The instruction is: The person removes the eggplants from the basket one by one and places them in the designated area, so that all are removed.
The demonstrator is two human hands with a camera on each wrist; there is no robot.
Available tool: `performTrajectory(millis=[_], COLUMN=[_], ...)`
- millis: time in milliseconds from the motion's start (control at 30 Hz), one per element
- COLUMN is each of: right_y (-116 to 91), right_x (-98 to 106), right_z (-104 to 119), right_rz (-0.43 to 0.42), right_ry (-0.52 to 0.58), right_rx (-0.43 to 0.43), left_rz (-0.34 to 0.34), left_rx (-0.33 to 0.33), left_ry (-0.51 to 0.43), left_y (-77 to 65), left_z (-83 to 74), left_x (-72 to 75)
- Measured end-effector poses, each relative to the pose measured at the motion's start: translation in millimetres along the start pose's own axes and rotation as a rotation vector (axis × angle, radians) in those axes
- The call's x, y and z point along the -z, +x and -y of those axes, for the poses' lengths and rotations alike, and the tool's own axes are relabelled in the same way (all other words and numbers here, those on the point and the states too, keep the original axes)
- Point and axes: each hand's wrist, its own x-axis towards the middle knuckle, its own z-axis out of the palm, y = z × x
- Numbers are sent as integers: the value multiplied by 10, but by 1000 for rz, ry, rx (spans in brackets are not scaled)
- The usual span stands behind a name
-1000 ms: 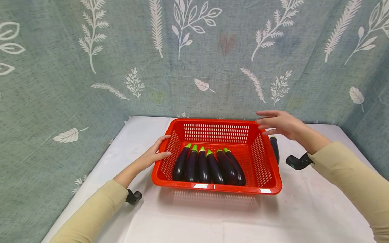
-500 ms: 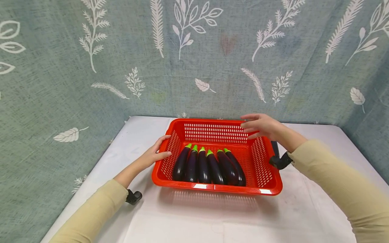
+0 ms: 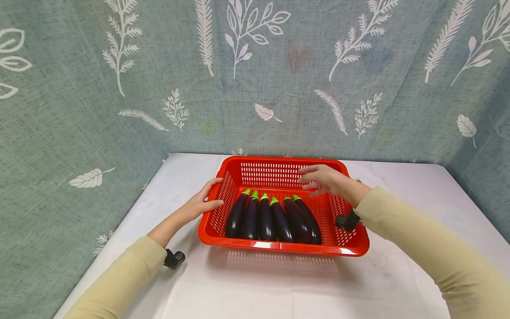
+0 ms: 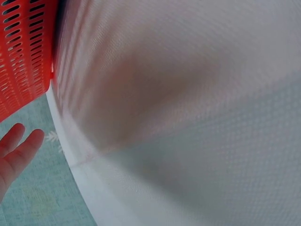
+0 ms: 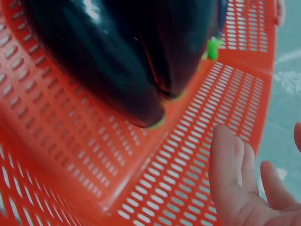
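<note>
Spread right hand (image 3: 324,178) over a red perforated plastic basket (image 3: 314,249)

Inside the basket we count six long, glossy, dark-purple eggplants (image 3: 266,219) with green stem ends, lying side by side towards its left and middle. It stands on the white cloth-covered worktop (image 3: 398,252). We see the right grip wide; the left hand (image 3: 199,204) also has a wide grip, thumb and fingers parted at the left rim.

White-clothed tabletop (image 3: 239,294), back corners rounded, faint creases and smudges to the right. Directly on it, near the middle: red slotted basket (image 3: 279,245), soft shadow along its near side. Just beside basket's right end, green tip (image 3: 358,180), perhaps an eggplant's stem, rest hidden.
</note>
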Motion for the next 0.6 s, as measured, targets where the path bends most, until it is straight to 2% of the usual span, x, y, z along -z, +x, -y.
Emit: performTrajectory(millis=[167,600], right_y=[60,231], right_x=[-91,-190], right_z=[-63,-252], right_rz=[-14,-28], right_ry=[10,-128], right_rx=[-26,-99], left_rz=[1,-3], left_rx=[-3,6], left_ry=[-4,-6], left_y=[0,2], left_z=[4,6], left_x=[0,2])
